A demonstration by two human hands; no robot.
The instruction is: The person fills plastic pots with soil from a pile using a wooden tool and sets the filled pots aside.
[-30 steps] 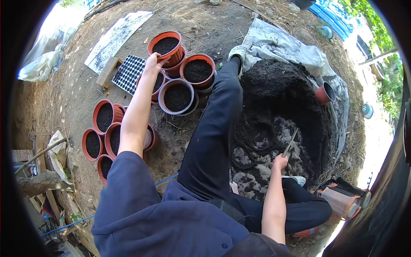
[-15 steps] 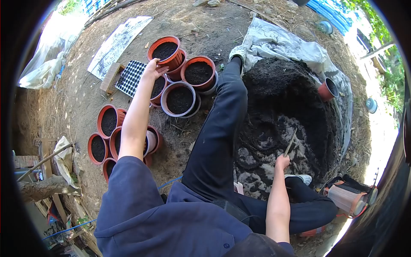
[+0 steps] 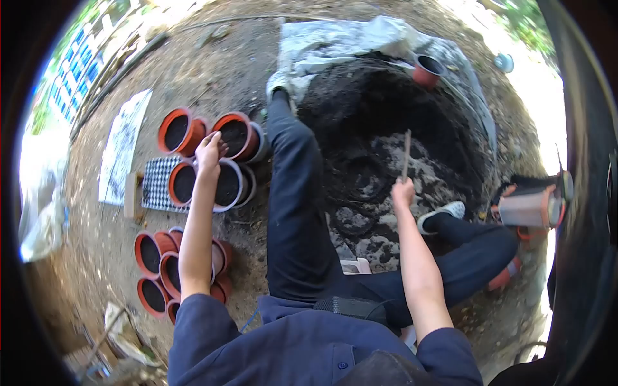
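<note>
My right hand (image 3: 403, 192) is closed around one end of a thin wooden stick (image 3: 407, 153), which points away from me over the dark soil (image 3: 354, 96). My left hand (image 3: 210, 154) is over a cluster of soil-filled pots, its fingers loosely bent and holding nothing I can see. Nearest to it are a red-brown pot (image 3: 250, 153) just beyond the fingers, another red-brown pot (image 3: 196, 136) to the left, and a pale-rimmed pot (image 3: 243, 186) on the near side. Whether the fingers touch a rim I cannot tell.
Nearer on the left stands a second group of pots (image 3: 147, 278). A seedling tray (image 3: 158, 183) lies beside a wooden block (image 3: 133, 195). The soil rests on a white sheet (image 3: 322, 38), with a tilted pot (image 3: 426, 78) at its edge. A bulky box-like item (image 3: 528, 207) is at right.
My left hand has come away from the rim of the far stacked pot and moved nearer to me. My right hand still grips the stick. The camera view has turned.
</note>
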